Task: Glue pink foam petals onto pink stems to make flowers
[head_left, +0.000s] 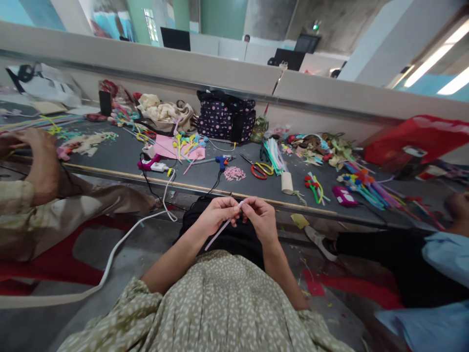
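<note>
My left hand [223, 213] and my right hand [261, 215] meet above my lap, just in front of the table edge. Between their fingertips they pinch a pale pink pipe cleaner [217, 236], whose straight tail hangs down toward my lap. Its upper end looks bent or curled where the fingers close on it, though they partly cover it. Beyond my hands lie a heap of small pink twisted pieces [234, 173], a blue glue gun [222, 161] and red-and-yellow-handled scissors [259, 170].
On the dark table [172, 179] are pink paper [164, 147], a dotted bag [226, 117], a cardboard roll [287, 183] by pipe cleaners, and a purple power strip [344, 196]. A white cable [120, 239] crosses at left. People sit on both sides.
</note>
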A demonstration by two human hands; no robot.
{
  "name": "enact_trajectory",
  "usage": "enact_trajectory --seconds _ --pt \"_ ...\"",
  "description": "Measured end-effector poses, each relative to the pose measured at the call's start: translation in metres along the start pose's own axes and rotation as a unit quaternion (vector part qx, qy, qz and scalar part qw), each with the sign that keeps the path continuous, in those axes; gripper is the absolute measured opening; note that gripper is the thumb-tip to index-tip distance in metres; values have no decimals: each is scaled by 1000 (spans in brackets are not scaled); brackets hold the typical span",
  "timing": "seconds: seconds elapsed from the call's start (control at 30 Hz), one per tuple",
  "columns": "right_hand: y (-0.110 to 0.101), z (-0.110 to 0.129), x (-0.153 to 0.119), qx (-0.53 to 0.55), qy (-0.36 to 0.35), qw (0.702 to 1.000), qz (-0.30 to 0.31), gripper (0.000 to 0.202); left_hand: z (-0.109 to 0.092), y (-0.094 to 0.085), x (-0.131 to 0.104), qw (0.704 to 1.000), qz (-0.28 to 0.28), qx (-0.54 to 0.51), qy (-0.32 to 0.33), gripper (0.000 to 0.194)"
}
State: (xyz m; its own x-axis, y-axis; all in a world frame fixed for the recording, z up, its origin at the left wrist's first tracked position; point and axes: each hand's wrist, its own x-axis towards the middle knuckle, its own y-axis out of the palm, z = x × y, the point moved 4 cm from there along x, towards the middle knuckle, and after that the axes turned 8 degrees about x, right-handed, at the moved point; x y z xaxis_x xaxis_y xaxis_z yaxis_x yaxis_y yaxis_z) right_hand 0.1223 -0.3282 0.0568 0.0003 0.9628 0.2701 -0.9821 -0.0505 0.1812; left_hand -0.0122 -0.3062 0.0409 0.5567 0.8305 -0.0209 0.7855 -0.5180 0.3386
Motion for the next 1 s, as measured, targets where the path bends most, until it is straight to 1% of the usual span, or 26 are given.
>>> enact_trajectory --seconds 0.17,0.23,0.3,0.33,0.4,0.47,0.5,0.53,0.6,0.63,0.67,0.73,1.0 --pt "1 -2 -1 -10 1 1000 0 17 10 2 3 995 58 -75 -43 28" --pt "-1 -6 0 -24 1 1000 -11 18 14 2 6 993 56 -82 -57 30" --pt "-3 -10 2 -37 0 999 -26 19 16 0 8 996 31 -57 -54 33" --pt "-4 -11 3 -45 -2 998 -35 19 15 -1 9 999 12 -31 -42 34" --pt "-7 -13 5 -65 -13 996 -57 19 12 -3 9 999 -29 38 0 35" --pt "-9 -14 6 -84 -26 993 -78 19 7 -4 6 987 -79 130 54 36" --pt "-9 -14 6 -90 -31 992 -86 18 3 -5 4 973 -110 184 85 34" --pt "-9 -14 6 -93 -34 991 -91 18 0 -4 2 953 -143 241 115 31" --pt "-8 -13 6 -95 -38 990 -92 17 -8 -2 -4 898 -198 351 174 22" --pt "-8 -13 6 -98 -40 990 -90 17 -11 0 -6 871 -212 397 198 18" --pt "-7 -12 6 -102 -41 990 -89 17 -13 3 -8 848 -216 433 216 14" --pt "-6 -11 6 -110 -45 989 -88 17 -16 7 -10 818 -212 479 239 12" --pt "-4 -10 5 -108 -46 990 -80 16 -15 11 -12 735 -209 581 279 20"
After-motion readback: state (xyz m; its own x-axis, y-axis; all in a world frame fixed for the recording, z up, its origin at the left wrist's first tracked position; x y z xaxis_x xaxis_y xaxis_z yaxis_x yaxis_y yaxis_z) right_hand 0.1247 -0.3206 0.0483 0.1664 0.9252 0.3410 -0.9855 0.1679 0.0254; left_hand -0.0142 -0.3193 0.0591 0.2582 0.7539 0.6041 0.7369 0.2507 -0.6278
